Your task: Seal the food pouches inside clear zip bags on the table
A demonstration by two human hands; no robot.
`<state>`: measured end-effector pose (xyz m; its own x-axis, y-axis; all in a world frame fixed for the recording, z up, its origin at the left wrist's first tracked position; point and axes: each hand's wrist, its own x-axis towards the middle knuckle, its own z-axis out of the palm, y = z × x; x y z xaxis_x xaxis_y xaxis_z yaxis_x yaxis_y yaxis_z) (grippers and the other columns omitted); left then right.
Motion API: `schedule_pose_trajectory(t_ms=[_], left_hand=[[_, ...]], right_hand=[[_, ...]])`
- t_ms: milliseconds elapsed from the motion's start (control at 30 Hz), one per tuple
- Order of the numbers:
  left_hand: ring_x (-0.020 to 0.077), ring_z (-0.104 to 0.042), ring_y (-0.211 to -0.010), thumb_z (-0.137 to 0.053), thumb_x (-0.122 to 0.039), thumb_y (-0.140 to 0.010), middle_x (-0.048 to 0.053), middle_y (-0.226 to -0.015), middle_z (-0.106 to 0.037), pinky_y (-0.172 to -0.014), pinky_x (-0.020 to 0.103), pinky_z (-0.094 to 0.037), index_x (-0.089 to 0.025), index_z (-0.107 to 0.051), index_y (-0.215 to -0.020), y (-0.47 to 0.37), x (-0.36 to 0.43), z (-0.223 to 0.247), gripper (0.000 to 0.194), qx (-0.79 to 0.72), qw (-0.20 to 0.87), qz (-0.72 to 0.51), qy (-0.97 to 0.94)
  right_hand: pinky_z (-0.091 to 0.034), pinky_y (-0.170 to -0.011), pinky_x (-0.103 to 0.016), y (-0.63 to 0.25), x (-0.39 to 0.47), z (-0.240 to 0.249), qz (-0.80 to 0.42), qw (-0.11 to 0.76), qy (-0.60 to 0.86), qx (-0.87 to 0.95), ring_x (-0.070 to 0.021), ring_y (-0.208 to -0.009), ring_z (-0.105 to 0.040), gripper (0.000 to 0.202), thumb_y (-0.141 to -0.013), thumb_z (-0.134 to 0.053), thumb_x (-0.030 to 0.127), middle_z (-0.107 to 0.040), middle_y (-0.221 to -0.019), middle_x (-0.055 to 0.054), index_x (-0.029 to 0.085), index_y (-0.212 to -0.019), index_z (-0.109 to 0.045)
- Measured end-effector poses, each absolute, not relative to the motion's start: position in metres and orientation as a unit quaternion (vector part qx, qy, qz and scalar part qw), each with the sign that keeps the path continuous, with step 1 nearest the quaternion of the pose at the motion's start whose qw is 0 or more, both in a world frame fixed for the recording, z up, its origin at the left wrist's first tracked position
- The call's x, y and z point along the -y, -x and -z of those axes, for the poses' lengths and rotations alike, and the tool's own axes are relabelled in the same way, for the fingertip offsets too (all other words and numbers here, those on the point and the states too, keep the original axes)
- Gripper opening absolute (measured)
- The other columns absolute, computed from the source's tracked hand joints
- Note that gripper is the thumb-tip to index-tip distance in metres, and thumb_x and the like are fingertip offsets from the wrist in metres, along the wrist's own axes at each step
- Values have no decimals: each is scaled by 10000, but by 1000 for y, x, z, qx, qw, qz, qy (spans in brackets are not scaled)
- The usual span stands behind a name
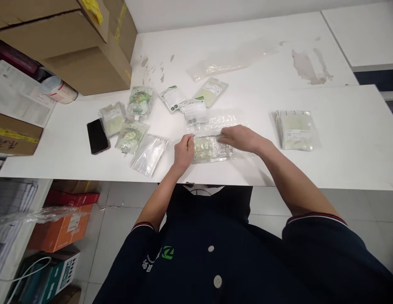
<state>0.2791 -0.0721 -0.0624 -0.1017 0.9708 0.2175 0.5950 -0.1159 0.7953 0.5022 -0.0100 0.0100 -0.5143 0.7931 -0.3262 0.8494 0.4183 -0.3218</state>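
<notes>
Pinching a clear packet (204, 151) near the front edge of the white table (351, 139), the left hand (183, 151) has its left end while the right hand (238, 137) closes narrowly on its upper right edge. The film looks slick, so a loosened pinch could let the packet slide towards that edge; uneven pulling might crease or tear it. Clear wrap (226, 120) just behind could snag. Counting loose things: one phone (98, 136), two green-patterned packets (141, 101), two white pouches (173, 99), two pale green pouches (212, 91), one flat clear bag (150, 155) and, well apart on the right, one pile of packets (294, 131), its number untellable.
</notes>
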Motion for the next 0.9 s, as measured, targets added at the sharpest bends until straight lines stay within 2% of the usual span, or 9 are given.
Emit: schedule_pose_trajectory(t_ms=[200,300,400,467,600,700,767,833,900], left_hand=[[183,-542,-590,-417,-182,-961,-26,-573,-518,-669,319,-434,-173,-501,-1292,-276,45,59,342,-685,221,-245,-649],[217,-577,-673,-420,-180,-941,17,-656,-574,-695,342,-444,-174,-497,-1232,-274,40,55,301,-689,221,-208,-658],[221,-577,-702,-466,-189,-914,39,-730,-594,-684,333,-436,-200,-516,-1109,-273,32,53,202,-688,237,-185,-660],[212,-569,-687,-479,-196,-908,37,-737,-589,-668,325,-429,-208,-521,-1065,-273,28,51,163,-686,244,-174,-663],[212,-598,-717,-377,-196,-951,43,-755,-603,-692,344,-467,-203,-560,-1089,-265,40,44,230,-656,242,-159,-697],[262,-604,-1076,-343,-101,-917,126,-1111,-632,-891,424,-505,-178,-581,-1191,-250,72,40,371,-592,188,-186,-761],[293,-443,-1348,-394,-46,-863,153,-1403,-501,-1044,480,-457,-173,-514,-1331,-241,101,40,500,-517,174,-194,-815],[296,-315,-1454,-487,-75,-850,144,-1521,-401,-1122,511,-412,-185,-403,-1445,-237,129,44,610,-442,193,-195,-854],[287,-351,-1443,-583,-159,-862,145,-1493,-452,-1125,516,-423,-185,-374,-1466,-239,149,53,639,-400,204,-222,-866]], right_hand=[[-420,-950,-499,-498,26,19,49,-123,-467,-874,-348,-1217,-499,384,-946,-530,422,-571,-1329,-178,178,-1238,-581],[-412,-1020,-538,-510,58,25,91,-111,-386,-911,-348,-1317,-456,503,-918,-570,438,-524,-1411,-163,211,-1361,-501],[-326,-1124,-571,-515,74,38,64,-69,-388,-917,-341,-1450,-325,541,-928,-505,201,-397,-1547,-154,211,-1461,-408],[-298,-1158,-556,-514,71,48,40,-62,-403,-912,-311,-1475,-300,570,-920,-402,62,-370,-1570,-143,202,-1473,-402],[-360,-1143,-522,-509,60,52,52,-50,-411,-909,-293,-1439,-379,586,-900,-346,-8,-452,-1521,-142,185,-1441,-462],[-417,-1106,-513,-512,70,40,67,-39,-412,-908,-283,-1379,-470,633,-855,-333,-50,-516,-1470,-136,189,-1420,-487],[-444,-1082,-504,-518,89,32,78,-30,-404,-911,-275,-1351,-504,675,-820,-325,-73,-544,-1446,-125,201,-1415,-488],[-468,-1056,-495,-523,110,25,94,-23,-391,-915,-272,-1330,-526,687,-807,-329,-67,-554,-1436,-120,211,-1418,-479],[-485,-1026,-494,-527,126,19,119,-13,-379,-917,-278,-1299,-553,652,-824,-339,-31,-566,-1420,-125,212,-1411,-482]])
